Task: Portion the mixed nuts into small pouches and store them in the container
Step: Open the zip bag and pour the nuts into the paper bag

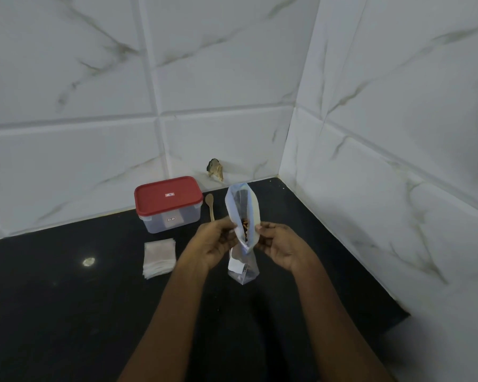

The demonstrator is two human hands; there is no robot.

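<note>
A clear zip bag of mixed nuts (243,216) stands on the black counter (66,299), its mouth pulled wide open. My left hand (214,244) pinches the bag's left rim and my right hand (280,246) pinches the right rim. Brown nuts show inside through the opening. A stack of small pale pouches (159,257) lies flat to the left of my hands. Behind it sits a clear plastic container (167,205) with a red lid closed on it. A small wooden spoon (210,206) lies between the container and the bag.
White marble-look tiled walls (232,78) meet in a corner behind and to the right of the counter. A small brownish object (215,169) sits at the base of the back wall. A bright light reflection (89,261) shows on the counter at left.
</note>
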